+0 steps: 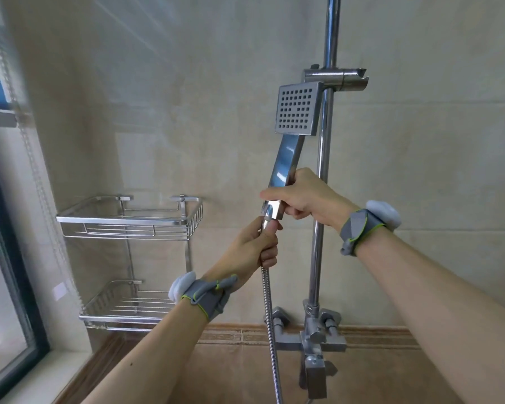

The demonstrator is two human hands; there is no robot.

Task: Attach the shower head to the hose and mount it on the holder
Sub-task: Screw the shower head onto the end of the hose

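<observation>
A chrome shower head with a square perforated face stands upright in front of the wall, its flat handle pointing down. My right hand grips the lower part of that handle. Just below, my left hand is closed around the top end of the ribbed metal hose, right at the handle's base; my fingers hide the joint. The hose hangs down from my left hand past the tap. The chrome holder sits on the vertical rail above and right of the shower head, with nothing in it.
A chrome mixer tap is fixed to the wall at the rail's foot. Two wire shelves hang on the tiled wall to the left. A window with a dark frame and a sill fills the left edge.
</observation>
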